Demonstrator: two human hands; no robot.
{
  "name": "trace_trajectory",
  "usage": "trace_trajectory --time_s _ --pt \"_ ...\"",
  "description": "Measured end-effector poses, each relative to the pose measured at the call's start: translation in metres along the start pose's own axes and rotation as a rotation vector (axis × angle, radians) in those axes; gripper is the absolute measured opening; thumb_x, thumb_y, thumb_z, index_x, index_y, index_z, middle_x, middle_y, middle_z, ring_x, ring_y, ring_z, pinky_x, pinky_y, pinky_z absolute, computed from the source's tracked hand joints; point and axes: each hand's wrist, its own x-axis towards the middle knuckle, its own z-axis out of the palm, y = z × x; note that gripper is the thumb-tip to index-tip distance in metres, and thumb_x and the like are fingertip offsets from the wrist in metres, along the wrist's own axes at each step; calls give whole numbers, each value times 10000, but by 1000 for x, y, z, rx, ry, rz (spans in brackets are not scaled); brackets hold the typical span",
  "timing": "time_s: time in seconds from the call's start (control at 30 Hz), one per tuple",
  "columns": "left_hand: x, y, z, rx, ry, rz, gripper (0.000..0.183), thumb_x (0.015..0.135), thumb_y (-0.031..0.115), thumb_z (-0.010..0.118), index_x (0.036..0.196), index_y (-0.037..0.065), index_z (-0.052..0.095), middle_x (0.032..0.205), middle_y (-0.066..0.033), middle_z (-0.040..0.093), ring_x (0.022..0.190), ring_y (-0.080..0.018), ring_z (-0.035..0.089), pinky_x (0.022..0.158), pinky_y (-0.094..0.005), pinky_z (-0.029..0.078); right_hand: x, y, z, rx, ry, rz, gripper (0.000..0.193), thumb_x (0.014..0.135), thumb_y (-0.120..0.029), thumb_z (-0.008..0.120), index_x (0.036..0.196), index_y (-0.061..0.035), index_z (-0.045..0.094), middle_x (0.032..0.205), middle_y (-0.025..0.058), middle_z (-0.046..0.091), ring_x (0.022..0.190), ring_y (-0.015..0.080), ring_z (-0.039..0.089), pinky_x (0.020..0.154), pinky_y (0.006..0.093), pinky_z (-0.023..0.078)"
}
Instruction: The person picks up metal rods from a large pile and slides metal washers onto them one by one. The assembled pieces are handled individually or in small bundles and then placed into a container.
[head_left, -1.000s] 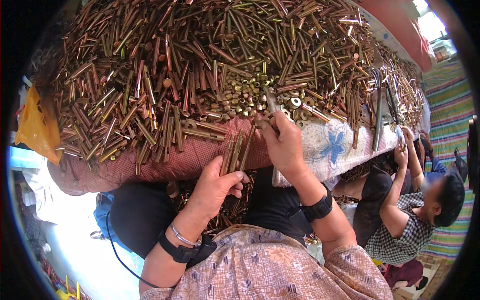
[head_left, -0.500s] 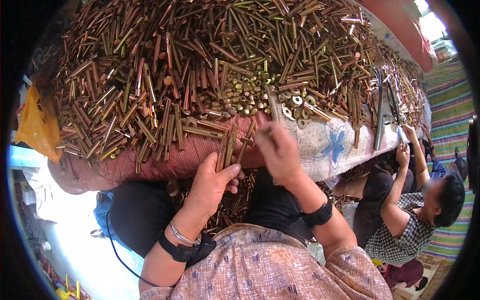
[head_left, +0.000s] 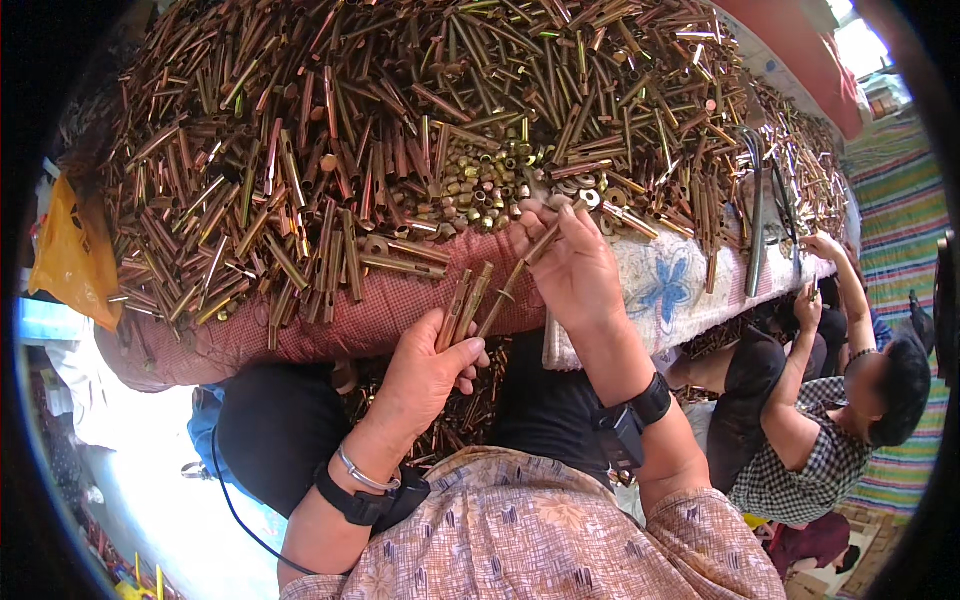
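My left hand is closed around a couple of slotted, brass-coloured metal sleeves and a thin bolt with a washer on its shaft. My right hand, palm turned up, pinches a metal sleeve that lines up with the bolt's upper end. Whether the bolt's tip is inside that sleeve I cannot tell. Just past my right fingertips lie small brass-coloured nuts in a pile and flat washers.
A big heap of metal sleeves and bolts covers the padded work surface, edged by red checked cloth and white cloth. Long dark tongs lie to the right. An orange bag hangs left. Another person works at right.
My right hand has moved forward and turned palm up, and now has a metal sleeve at the bolt's end. My left hand stays nearly still with its sleeves and bolt.
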Motion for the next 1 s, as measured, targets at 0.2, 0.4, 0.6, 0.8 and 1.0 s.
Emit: trace_trajectory --time_s 0.2,0.4,0.6,0.8,1.0 --pt "-2 2 1 71 22 10 117 842 73 528 947 44 485 713 -21 564 584 -57 500 501 -179 425 -1 -2 9 -64 96 39 104 893 -110 458 971 -40 460 994 137 531 855 193 519 741 340 451" --pt "-3 2 2 148 55 17 114 828 57 537 932 21 508 683 -9 536 545 -57 471 472 -189 418 0 2 0 5 86 35 86 898 -117 455 944 -46 450 929 115 521 795 188 512 734 340 445" --pt "-4 6 1 243 47 25 109 843 80 525 942 45 496 711 -2 543 587 -46 475 509 -179 410 1 1 -4 11 46 46 81 893 -119 463 936 -54 441 914 104 518 790 179 513 747 339 448" --pt "-2 4 0 74 32 16 122 844 78 523 957 46 493 724 -20 553 603 -63 494 514 -187 424 -10 7 11 -160 101 179 79 887 -120 473 930 -54 468 933 111 537 821 194 544 739 340 470" --pt "-1 0 -1 -100 -7 -21 188 847 138 559 1001 58 489 762 -37 566 629 -81 517 518 -199 443 -16 6 20 -445 142 204 97 883 -164 509 895 -68 522 820 25 556 761 121 545 681 282 470"
